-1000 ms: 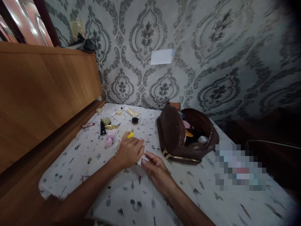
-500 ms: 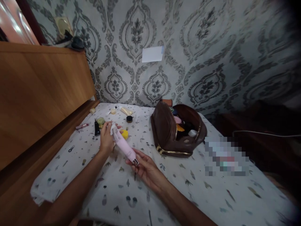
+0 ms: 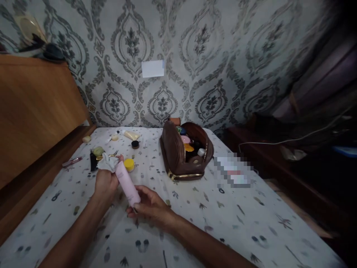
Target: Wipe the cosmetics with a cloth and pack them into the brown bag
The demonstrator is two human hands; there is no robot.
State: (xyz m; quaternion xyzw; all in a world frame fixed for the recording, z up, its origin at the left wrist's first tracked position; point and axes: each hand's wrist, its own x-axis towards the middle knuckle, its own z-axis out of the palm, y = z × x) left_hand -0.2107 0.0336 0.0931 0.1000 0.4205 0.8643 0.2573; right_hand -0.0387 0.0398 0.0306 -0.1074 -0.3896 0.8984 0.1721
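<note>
A pink cosmetic tube (image 3: pixel 127 183) slants over the bed sheet, its lower, capped end gripped by the fingers of my right hand (image 3: pixel 153 205). Close to its upper end, my left hand (image 3: pixel 106 183) is closed around a crumpled white wipe (image 3: pixel 108 162). Just beyond that hand lies a round yellow container (image 3: pixel 129 165). A black tube (image 3: pixel 93 162) and a greenish round item (image 3: pixel 98 150) lie to its left, partly covered by the wipe.
An unzipped brown bag (image 3: pixel 174 154) full of small items stands right of centre. Farther back lie a cream tube (image 3: pixel 131 135) and a black-lidded jar (image 3: pixel 135 144). A slim pinkish item (image 3: pixel 72 162) rests left. A wooden cabinet (image 3: pixel 39 108) borders the left side.
The view has swung right, so the bag and wall appear farther left. My left hand has turned and the wipe now bunches above it, off the tube's side; my right hand still grips the tube.
</note>
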